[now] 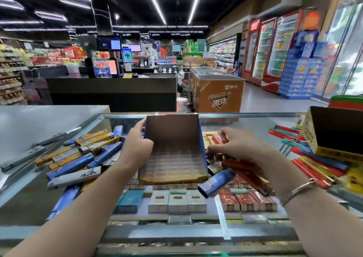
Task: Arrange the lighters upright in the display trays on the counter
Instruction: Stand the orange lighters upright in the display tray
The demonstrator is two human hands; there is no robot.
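Our left hand [137, 140] gripped the side wall of the empty display tray [172, 158] on the glass counter [245, 123]; right hand [238, 144] pinched red lighters [245, 166] just beside it. Judgement: seat each lighter upright in its own cell, tray steadied.

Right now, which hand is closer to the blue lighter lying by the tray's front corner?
Right. The right hand reaches into the lighters just above the blue lighter; the left hand holds the tray's far side.
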